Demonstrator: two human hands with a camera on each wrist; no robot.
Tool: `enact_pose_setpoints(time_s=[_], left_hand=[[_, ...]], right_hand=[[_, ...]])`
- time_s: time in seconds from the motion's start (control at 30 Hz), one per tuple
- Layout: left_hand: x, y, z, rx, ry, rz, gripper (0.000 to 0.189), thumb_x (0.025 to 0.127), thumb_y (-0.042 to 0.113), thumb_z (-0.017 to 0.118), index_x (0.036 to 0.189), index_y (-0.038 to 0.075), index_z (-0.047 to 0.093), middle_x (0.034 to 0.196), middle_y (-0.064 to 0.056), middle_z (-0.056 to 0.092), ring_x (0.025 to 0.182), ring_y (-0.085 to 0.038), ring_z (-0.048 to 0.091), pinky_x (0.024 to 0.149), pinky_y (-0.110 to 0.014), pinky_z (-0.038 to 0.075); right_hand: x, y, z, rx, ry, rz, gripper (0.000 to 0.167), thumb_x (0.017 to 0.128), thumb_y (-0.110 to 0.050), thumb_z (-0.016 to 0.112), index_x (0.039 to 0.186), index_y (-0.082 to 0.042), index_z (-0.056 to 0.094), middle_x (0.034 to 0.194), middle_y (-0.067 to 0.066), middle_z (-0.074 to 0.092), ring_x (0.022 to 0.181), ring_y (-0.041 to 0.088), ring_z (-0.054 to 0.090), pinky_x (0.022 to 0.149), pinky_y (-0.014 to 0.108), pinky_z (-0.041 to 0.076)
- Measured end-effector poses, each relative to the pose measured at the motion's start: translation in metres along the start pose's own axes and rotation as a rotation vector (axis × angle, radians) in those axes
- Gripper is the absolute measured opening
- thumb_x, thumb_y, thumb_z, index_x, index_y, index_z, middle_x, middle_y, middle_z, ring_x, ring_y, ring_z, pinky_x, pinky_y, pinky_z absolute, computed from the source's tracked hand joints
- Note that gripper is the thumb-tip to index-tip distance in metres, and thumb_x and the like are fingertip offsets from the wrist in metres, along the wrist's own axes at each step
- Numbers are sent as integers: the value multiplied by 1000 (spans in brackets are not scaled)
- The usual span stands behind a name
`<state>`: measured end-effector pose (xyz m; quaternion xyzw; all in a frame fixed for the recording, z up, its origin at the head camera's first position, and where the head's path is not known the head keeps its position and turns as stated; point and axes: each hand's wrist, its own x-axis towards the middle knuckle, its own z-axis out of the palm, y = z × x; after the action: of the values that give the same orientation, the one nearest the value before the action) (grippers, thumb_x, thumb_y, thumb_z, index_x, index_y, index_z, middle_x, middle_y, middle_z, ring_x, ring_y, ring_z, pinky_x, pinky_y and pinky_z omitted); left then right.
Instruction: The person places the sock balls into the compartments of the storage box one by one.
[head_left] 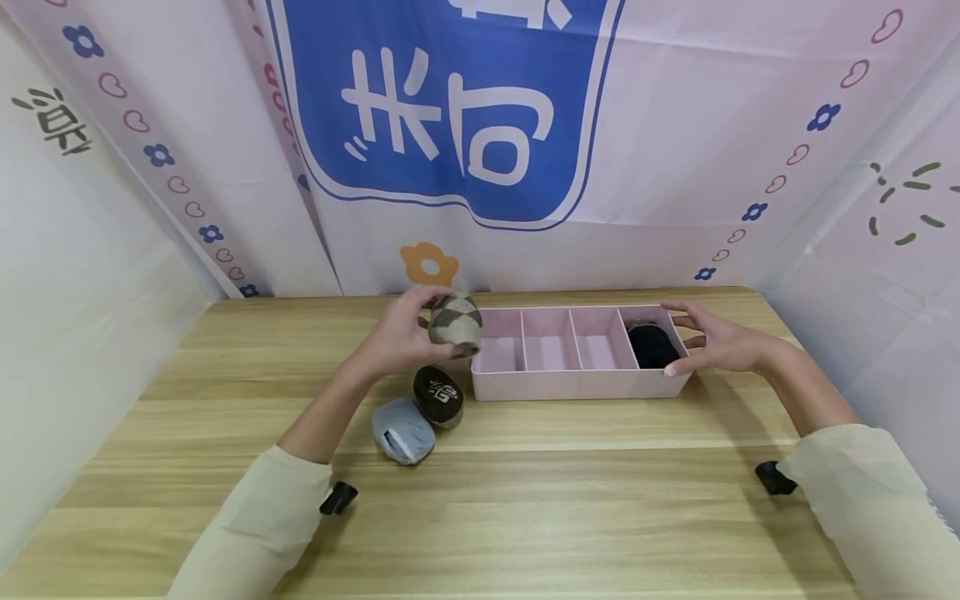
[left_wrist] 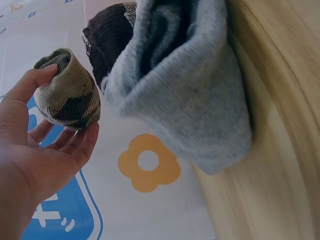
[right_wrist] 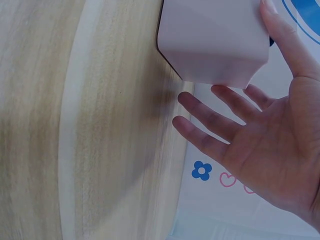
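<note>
- Beige sleeves (head_left: 255, 517) nearest the head camera, both forearms reaching over the wood-grain tabletop (head_left: 562, 500). Small black devices (head_left: 339, 498) at both cuffs.
- Left hand (head_left: 408, 329): grip closed around the argyle rolled sock (head_left: 455, 321), thumb on one side, fingers on the other. Sock is off the tabletop, by the left end of the pink divided box (head_left: 573, 385). Clearance to the rim: can't tell.
- Right hand (head_left: 723, 342): no clenched grip. Fingers spread at the box's right end, thumb on the front corner, index at the back corner. Two fingers hang apart from the wall in the right wrist view. Reads as steadying, not lifting.
- Grey rolled sock (head_left: 401, 429) and brown-black rolled sock (head_left: 438, 392) with white lettering sit left of the box, side by side, apparently touching. Neither is held.
- Box has four compartments in a row. Rightmost holds a black bundle (head_left: 651, 346), probably another rolled sock.
- Progress, my judgement: one of four slots done. Nothing shows in the other three.
- Left, my judgement: three socks for three slots, one in hand, two on the tabletop. About a quarter through.
</note>
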<state>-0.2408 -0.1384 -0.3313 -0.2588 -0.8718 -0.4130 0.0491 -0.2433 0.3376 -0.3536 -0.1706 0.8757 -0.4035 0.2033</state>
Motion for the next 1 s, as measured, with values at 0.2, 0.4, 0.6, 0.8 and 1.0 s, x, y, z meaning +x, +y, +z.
enact_pose_setpoints(time_s=[0.2,0.4,0.6,0.8,1.0], left_hand=[[6,6,8,-17,-22,12,69,70,3,86,134,-3,61,125,-22,60,114,-35,56,90,-48,57],[14,13,16,-18,-53,19,70,72,5,87,135,-3,60,123,-20,61,114,-34,57,91,-48,56],[23,21,25,-37,-89,38,70,72,4,86,137,-3,59,127,-20,61,114,-33,57,92,-47,55],[32,28,36,-58,-124,61,71,73,3,86,138,-3,59,128,-20,60,115,-32,56,92,-43,56],[40,34,47,-90,-157,78,71,73,0,85,138,-5,57,129,-22,59,117,-33,57,94,-40,57]], right_hand=[[-1,0,0,2,-2,0,106,88,-17,81,163,-4,7,163,39,13,139,66,31,108,69,40],[-1,0,0,7,-3,4,106,88,-18,81,163,-5,7,163,39,13,139,66,31,108,68,41],[-1,1,0,8,-6,5,106,88,-18,80,163,-5,7,163,39,13,139,66,31,108,69,41],[0,2,0,7,-5,7,106,88,-18,81,163,-6,7,163,38,13,139,66,31,108,68,41],[0,1,-1,12,-7,6,106,88,-18,80,163,-6,7,164,38,12,139,66,31,108,68,41]])
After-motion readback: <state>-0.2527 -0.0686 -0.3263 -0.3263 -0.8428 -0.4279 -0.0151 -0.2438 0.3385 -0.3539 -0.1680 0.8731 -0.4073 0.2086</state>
